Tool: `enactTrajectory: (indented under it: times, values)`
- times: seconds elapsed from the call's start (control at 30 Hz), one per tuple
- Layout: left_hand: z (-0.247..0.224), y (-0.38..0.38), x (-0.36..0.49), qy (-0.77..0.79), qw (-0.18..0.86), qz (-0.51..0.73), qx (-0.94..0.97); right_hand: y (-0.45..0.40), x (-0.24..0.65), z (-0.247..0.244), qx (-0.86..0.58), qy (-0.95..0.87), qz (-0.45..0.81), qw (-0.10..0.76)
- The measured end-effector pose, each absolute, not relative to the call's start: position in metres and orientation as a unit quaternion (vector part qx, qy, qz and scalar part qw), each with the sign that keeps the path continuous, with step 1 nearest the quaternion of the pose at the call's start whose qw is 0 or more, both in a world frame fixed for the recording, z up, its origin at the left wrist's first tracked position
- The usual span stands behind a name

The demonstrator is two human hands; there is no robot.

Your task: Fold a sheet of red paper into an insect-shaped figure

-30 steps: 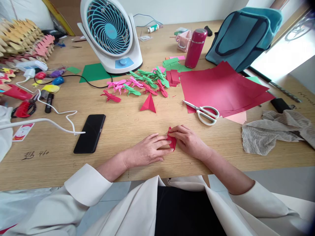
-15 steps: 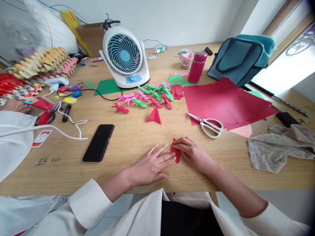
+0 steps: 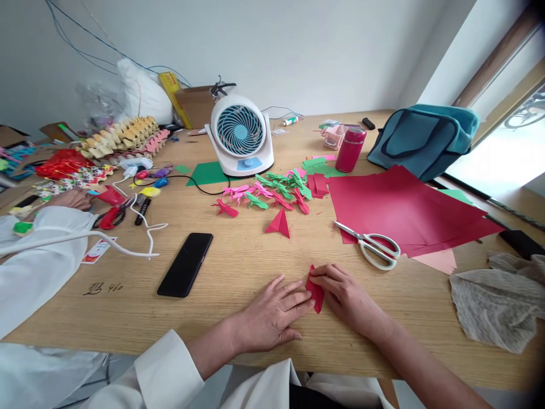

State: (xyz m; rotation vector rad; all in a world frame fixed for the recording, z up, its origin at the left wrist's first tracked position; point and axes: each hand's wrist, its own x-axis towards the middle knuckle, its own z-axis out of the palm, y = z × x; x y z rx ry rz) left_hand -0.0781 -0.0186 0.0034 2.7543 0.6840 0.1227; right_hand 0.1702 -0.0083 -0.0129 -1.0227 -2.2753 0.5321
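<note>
A small piece of folded red paper [image 3: 315, 296] lies on the wooden table between my hands. My left hand [image 3: 276, 311] is spread flat on the tabletop, with fingertips touching the paper's left edge. From the other side, the bent fingers of my right hand [image 3: 346, 294] press together on the paper's upper part; the thumb is hidden. Farther back stands a red folded paper triangle [image 3: 279, 223]. Behind it lie several small folded paper figures in pink, green and red [image 3: 276, 188].
White-handled scissors [image 3: 369, 244] lie beside large red sheets [image 3: 395, 207]. A black phone [image 3: 185, 264] rests left of my hands. Behind are a fan [image 3: 240, 133], a red flask [image 3: 351, 150] and a blue bag [image 3: 419, 139]. A co-worker's hand [image 3: 73, 199] shows at left.
The camera view has tilted up and shifted left, so everything appears lower and farther right. My hands stay on the folded red paper in nearly the same pose.
</note>
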Motion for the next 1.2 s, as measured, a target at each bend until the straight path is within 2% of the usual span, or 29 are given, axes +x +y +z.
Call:
enactTrajectory:
  times: [0.9,1.2]
  values:
    - [0.0,-0.016,-0.078,0.233,0.143,0.061,0.96,-0.006,0.171,-0.011,-0.379,-0.857,0.19,0.294]
    - [0.017,-0.012,-0.077,0.193,0.167,0.047,0.966,-0.006,0.172,-0.014,-0.382,-0.857,0.184,0.293]
